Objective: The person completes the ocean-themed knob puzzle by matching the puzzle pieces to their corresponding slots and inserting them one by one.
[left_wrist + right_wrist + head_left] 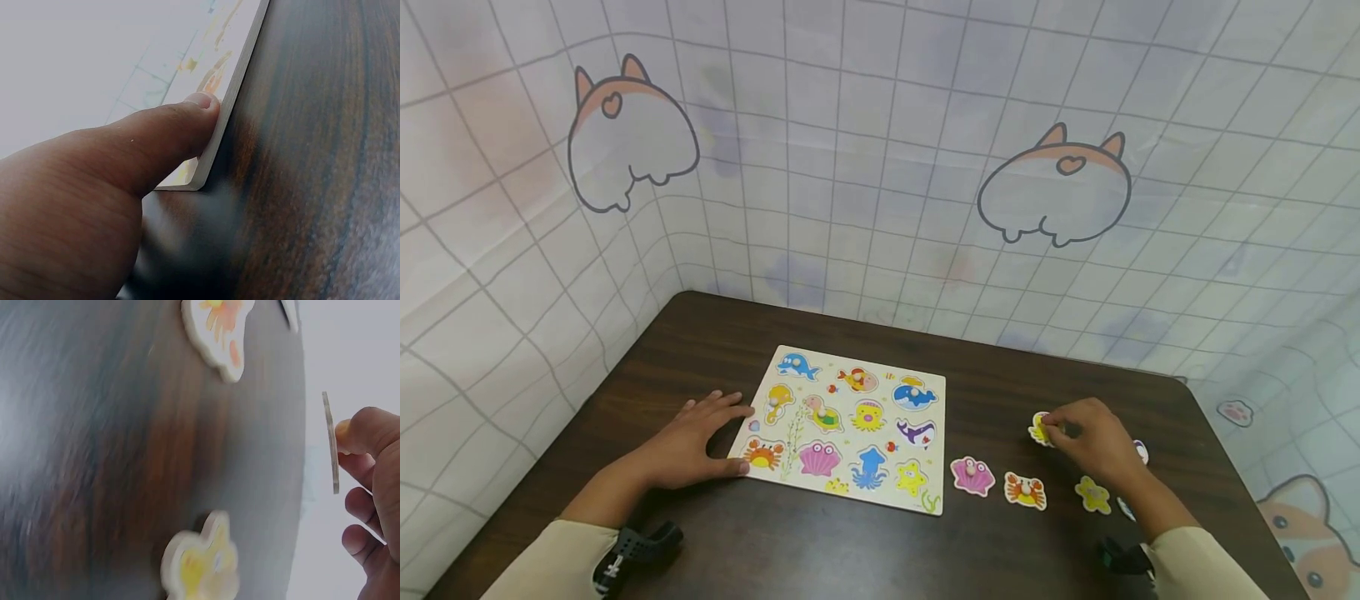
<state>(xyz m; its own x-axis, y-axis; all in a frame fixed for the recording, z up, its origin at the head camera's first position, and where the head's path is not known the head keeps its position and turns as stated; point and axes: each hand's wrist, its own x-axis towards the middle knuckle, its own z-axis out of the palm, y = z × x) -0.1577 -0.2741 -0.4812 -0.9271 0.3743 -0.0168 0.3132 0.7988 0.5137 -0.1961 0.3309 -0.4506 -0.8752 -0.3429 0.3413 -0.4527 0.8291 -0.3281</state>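
Observation:
A wooden peg puzzle board (pixel 832 360) with sea animal pictures lies on the table. At its left edge my left hand (pixel 681 442) rests with fingers spread, the thumb (pixel 169 128) touching the near left corner. My right hand (pixel 1093 437) pinches a yellow puzzle piece (pixel 1039 428) between thumb and fingertips; in the right wrist view the piece (pixel 331 444) shows edge-on, raised off the table. Its picture is mostly hidden. Nearest to that hand lie a pink shell piece (pixel 973 476), a crab piece (pixel 1026 492) and a yellow starfish piece (pixel 1093 495).
Two more pieces, one (pixel 1141 451) beyond my right wrist and one (pixel 1125 508) beside it, are partly covered by the arm. The dark wooden table (pixel 865 550) is bordered by a white gridded cloth (pixel 887 208) at the back and sides.

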